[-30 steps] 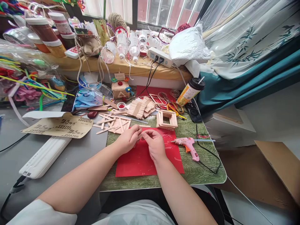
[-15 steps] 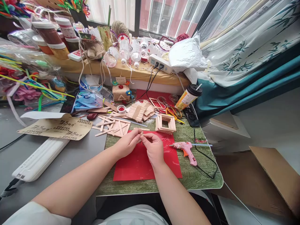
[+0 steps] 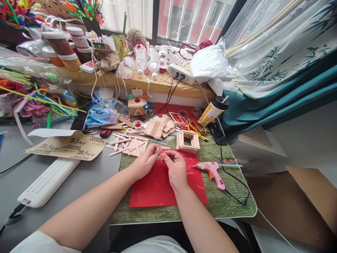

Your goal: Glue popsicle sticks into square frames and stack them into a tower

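Above a red sheet [image 3: 168, 191], both of my hands are closed in front of me, fingertips close to each other. My left hand [image 3: 146, 162] pinches small tan wooden pieces [image 3: 158, 150], mostly covered by the fingers. My right hand [image 3: 177, 170] has thumb and forefinger pressed together at a thin pale bit, too small to make out. Beyond the right hand stands a square frame of stacked craft sticks [image 3: 187, 141]. To the right lies a pink hot glue gun [image 3: 213, 170], its nozzle over the sheet's edge. Loose craft sticks [image 3: 129, 144] lie beyond the left hand.
Bundled craft sticks [image 3: 155, 128], orange-handled scissors [image 3: 198, 127] and a lidded drink cup [image 3: 213, 109] stand or lie farther back. A decorated stick box [image 3: 137, 106] is behind them. Sandpaper [image 3: 67, 146] rests on the left over a white bar [image 3: 48, 182]. The glue gun's cord [image 3: 237, 199] loops at the right edge.
My fingertips, which were together over the small piece, have come slightly apart, the right hand shifting right. The whole view has moved a little.
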`<state>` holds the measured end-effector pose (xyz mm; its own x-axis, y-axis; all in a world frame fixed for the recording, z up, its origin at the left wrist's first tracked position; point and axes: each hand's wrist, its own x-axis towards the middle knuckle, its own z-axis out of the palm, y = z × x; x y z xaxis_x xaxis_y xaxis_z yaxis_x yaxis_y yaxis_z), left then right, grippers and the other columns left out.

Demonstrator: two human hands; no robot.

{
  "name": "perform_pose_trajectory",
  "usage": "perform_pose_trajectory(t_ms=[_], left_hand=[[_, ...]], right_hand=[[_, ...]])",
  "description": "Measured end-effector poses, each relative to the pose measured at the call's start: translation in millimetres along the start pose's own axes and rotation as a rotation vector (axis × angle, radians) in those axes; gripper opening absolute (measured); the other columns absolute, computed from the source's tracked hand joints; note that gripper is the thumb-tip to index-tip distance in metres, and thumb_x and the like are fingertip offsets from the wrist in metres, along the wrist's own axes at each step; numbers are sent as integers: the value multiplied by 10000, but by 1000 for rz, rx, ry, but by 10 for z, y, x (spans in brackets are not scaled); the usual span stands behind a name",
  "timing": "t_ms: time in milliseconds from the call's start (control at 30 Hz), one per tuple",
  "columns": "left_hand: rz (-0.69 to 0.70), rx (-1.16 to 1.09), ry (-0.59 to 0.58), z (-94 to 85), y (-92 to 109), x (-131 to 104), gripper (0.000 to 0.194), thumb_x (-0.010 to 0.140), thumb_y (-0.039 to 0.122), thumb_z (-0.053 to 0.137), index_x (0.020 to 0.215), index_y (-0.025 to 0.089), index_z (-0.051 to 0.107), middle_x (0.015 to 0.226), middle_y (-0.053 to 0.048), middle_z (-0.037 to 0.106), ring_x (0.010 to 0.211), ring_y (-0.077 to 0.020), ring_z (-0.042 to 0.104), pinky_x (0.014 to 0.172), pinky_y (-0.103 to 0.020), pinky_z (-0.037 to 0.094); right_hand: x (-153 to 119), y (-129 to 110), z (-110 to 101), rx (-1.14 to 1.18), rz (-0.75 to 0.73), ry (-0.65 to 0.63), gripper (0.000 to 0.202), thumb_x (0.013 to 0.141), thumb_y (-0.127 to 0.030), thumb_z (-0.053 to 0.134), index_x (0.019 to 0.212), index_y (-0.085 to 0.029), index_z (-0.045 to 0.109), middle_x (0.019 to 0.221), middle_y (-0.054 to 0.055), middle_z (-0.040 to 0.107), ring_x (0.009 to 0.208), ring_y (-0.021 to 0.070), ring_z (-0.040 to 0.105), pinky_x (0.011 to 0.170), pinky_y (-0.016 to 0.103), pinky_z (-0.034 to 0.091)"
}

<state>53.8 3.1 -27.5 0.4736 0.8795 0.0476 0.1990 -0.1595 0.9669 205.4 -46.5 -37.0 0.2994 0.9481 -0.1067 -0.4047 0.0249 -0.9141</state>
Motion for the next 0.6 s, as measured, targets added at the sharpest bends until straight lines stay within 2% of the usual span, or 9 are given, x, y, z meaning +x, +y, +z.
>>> perform_pose_trajectory(t_ms=[100, 233, 367, 600], left_hand=[[4, 28, 9, 11, -2, -1, 189, 1036, 367, 446, 1051, 200, 534, 945, -31, 591, 856, -189, 531, 799, -321, 486], [49, 69, -88, 29, 8, -25, 311, 1080, 476, 437, 1186, 202, 538, 1070, -62, 621, 960, -212, 583, 900, -352, 499], [66, 138, -137, 31, 4, -32, 372, 1066, 498, 508, 1294, 204, 524, 1163, -84, 646, 1053, -243, 612, 969, -381, 488], [85, 22, -119, 58, 18, -64, 365, 1076, 511, 489, 1258, 198, 536, 1105, -69, 630, 1011, -225, 595, 942, -364, 497]], right_hand=[[-14, -1, 16, -13, -26, -31, 224, 815, -371, 883, 951, -218, 792, 865, 18, 774, 772, 159, 702, 805, 335, 611], [-14, 6, 27, 14, -35, -59, 213, 811, -375, 879, 945, -229, 800, 947, 31, 799, 879, 190, 728, 891, 370, 615], [-17, 5, 18, 9, -69, -46, 175, 800, -340, 889, 922, -239, 814, 923, 21, 784, 895, 193, 721, 881, 353, 602], [-27, 20, 5, -22, -148, -70, 161, 807, -306, 891, 921, -245, 795, 939, 20, 753, 906, 189, 705, 876, 351, 589]])
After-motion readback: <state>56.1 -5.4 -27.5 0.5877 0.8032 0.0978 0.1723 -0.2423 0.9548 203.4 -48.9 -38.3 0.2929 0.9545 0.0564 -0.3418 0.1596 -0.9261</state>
